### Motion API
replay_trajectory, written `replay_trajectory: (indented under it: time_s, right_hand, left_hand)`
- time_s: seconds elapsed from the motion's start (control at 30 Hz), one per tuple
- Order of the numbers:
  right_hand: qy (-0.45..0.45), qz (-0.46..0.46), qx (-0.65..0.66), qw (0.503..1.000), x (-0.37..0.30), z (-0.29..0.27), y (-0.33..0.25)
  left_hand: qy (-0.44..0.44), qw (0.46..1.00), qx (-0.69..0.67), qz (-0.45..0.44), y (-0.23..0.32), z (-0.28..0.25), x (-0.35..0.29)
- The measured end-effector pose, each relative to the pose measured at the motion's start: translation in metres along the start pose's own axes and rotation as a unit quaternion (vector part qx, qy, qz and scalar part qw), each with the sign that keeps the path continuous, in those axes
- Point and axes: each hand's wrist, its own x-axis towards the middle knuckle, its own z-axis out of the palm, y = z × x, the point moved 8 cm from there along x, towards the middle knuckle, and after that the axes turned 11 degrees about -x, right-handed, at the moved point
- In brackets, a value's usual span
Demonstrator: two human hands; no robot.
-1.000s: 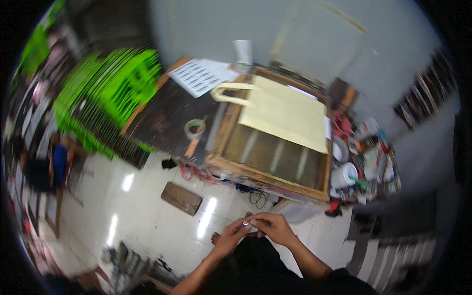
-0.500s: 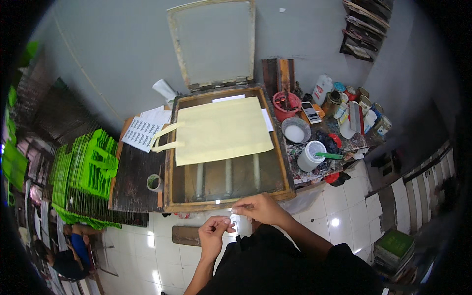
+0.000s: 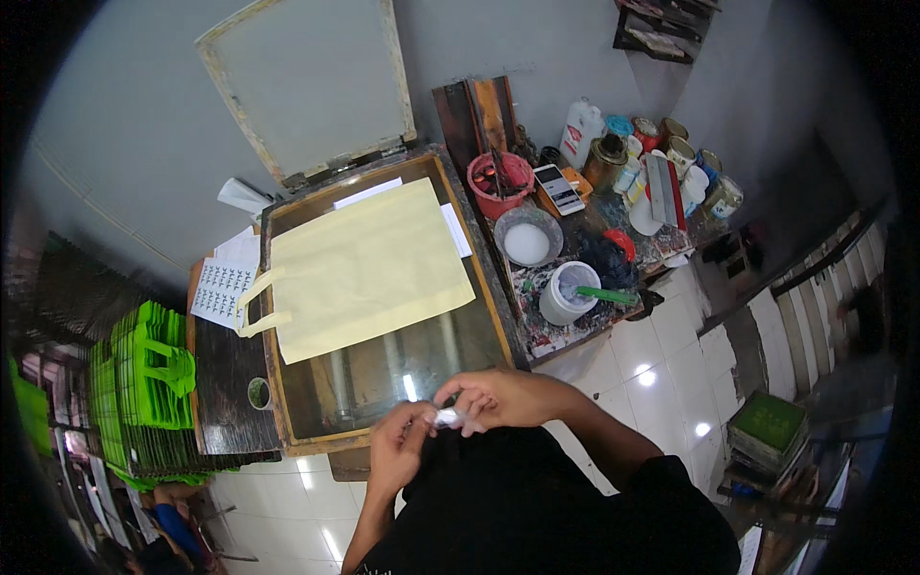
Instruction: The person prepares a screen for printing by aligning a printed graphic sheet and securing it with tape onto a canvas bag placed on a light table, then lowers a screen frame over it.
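Note:
In front of my body, both hands are close together just off the near edge of a wood-framed glass table [image 3: 498,326]. My left hand [image 3: 401,436] pinches one side of a small, shiny, whitish see-through piece [image 3: 448,417]; its exact kind is too blurred to tell. With bent fingers, my right hand [image 3: 498,398] holds the other side of it. Beyond them a pale yellow cloth bag [image 3: 374,268] lies flat on the glass, its two handles toward the left. White paper pieces [image 3: 456,231] stick out from under the bag's far and right edges.
A hinged screen frame [image 3: 307,86] stands raised behind the table. To the right are a red bucket [image 3: 500,187], a phone [image 3: 559,190], a bowl [image 3: 527,242], a white tub [image 3: 565,297] and several paint cans [image 3: 678,153]. Green bags [image 3: 158,369] hang at left, near a seated person.
The view has turned and shifted, so the table sits further left. My hands have come closer together, and the shiny whitish piece now shows bunched between them.

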Motion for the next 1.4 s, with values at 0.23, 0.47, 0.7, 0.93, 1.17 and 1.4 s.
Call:
replay_trajectory:
  time_s: [0.23, 0.47, 0.7, 0.93, 1.17, 1.4]
  right_hand:
    - [0.327, -0.002, -0.156, 0.932, -0.1, -0.179, -0.044]
    - [0.587, 0.071, -0.352, 0.725, -0.157, -0.389, 0.052]
    - [0.5, 0.105, -0.54, 0.669, -0.092, -0.421, 0.114]
    - [0.454, 0.18, -0.632, 0.602, -0.082, -0.447, 0.148]
    - [0.443, 0.17, -0.635, 0.609, -0.076, -0.448, 0.147]
    - [0.494, 0.139, -0.578, 0.634, -0.083, -0.454, 0.143]
  left_hand:
    - [0.062, 0.994, -0.062, -0.063, -0.032, -0.051, 0.053]
    - [0.053, 0.985, -0.089, -0.138, -0.088, -0.034, 0.064]
    - [0.107, 0.976, -0.126, -0.145, -0.099, -0.048, 0.066]
    - [0.134, 0.973, -0.101, -0.156, -0.109, -0.056, 0.06]
    - [0.157, 0.971, -0.096, -0.151, -0.099, -0.05, 0.067]
    - [0.152, 0.97, -0.118, -0.146, -0.1, -0.051, 0.066]
